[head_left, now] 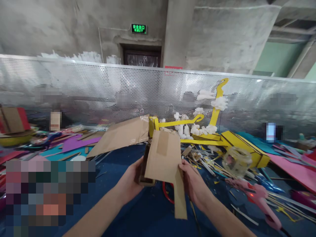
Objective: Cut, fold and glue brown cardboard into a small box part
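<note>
A flat piece of brown cardboard [163,161] with a long strip hanging from its right side is held up in front of me. My right hand [194,184] is closed on its right edge, thumb on the near face. On the left, my left hand [130,177] grips a narrow cardboard box [147,181] that is partly hidden behind the flat piece; its fingers are mostly out of sight. Whether the box and the flat piece are joined, I cannot tell. Behind them lies a larger cardboard sheet [120,133], and a red ring [167,192] shows below.
To the right lie a pink glue gun [256,196] with a lit red light, a clear jar [237,161] and several thin sticks. Yellow cardboard shapes [247,148] with white fluff stand further back, before a perforated metal barrier [98,89]. Purple sheets [79,143] lie left.
</note>
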Available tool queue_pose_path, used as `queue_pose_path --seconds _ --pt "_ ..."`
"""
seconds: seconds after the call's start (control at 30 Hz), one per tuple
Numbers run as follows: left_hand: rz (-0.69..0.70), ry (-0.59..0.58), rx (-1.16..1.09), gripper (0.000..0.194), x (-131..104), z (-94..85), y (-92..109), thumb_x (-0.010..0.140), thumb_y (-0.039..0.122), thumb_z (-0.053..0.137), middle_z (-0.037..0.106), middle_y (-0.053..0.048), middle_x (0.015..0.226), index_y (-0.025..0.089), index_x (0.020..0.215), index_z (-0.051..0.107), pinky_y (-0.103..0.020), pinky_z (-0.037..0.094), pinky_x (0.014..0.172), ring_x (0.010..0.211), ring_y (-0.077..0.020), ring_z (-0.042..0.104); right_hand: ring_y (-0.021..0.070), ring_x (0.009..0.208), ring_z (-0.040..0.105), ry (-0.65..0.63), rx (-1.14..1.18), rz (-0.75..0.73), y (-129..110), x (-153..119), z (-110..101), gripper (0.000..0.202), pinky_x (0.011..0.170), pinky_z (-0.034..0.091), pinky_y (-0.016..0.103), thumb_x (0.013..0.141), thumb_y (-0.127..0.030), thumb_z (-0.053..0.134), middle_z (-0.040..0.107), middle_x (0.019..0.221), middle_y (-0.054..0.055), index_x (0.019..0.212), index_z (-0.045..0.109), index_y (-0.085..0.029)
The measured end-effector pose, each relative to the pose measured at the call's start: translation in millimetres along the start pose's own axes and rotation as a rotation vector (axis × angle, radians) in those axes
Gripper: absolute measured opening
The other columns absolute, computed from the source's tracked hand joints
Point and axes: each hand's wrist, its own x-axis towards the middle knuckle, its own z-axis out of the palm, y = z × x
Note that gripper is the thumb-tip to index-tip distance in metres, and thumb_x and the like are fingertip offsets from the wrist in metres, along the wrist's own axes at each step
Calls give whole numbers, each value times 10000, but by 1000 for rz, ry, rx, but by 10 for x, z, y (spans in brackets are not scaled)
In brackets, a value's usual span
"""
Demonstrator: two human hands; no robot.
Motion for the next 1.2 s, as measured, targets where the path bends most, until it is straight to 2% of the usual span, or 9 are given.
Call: queue_pose_path --seconds 0.07,0.17,0.33,0.5,0.73,0.87,1.2 --pt "32 11 -16 356 -21 9 60 981 457 579 809 -76 1026 186 1162 721 -337 568 794 936 -254 749 261 817 720 37 -17 1 -9 -7 -21 185 695 561 333 779 -378 760 768 856 13 894 688 -252" --pt "60 -14 53 503 -51 30 108 962 588 567 781 -103 1168 212 1275 684 -376 556 835 1091 -311 708 275 854 729 96 -62 -14 11 -8 -57 201 712 561 333 756 -390 771 786 872 8 890 691 -264" --pt "57 -108 138 568 -11 -14 48 966 633 523 720 -111 1337 239 1355 651 -413 511 936 1287 -357 604 273 927 705 114 -163 -48 83 5 -79 269 749 547 314 766 -487 813 785 919 7 897 709 -275" --pt "59 -99 145 575 28 -60 -23 972 615 523 700 -122 1373 220 1376 629 -430 488 1005 1299 -344 603 264 941 659 90 -247 -104 109 15 -73 329 769 528 310 796 -562 793 757 963 13 934 709 -275" --pt "59 -187 88 586 15 -50 -47 991 574 530 666 -124 1425 225 1461 556 -428 502 1033 1335 -333 586 239 876 610 110 -327 -189 153 41 -90 332 754 493 299 843 -599 739 720 922 0 921 682 -281" --pt "60 -156 92 600 3 -11 -49 989 543 561 678 -131 1405 254 1511 496 -449 522 1006 1308 -343 613 231 852 600 100 -359 -217 199 60 -122 302 737 478 295 881 -577 708 710 915 -6 941 666 -285" --pt "63 -129 109 552 -36 38 -19 1017 536 503 677 -145 1390 255 1493 492 -456 538 964 1273 -346 633 213 863 554 83 -415 -248 199 54 -141 269 731 443 285 943 -545 654 674 936 -4 974 654 -278"
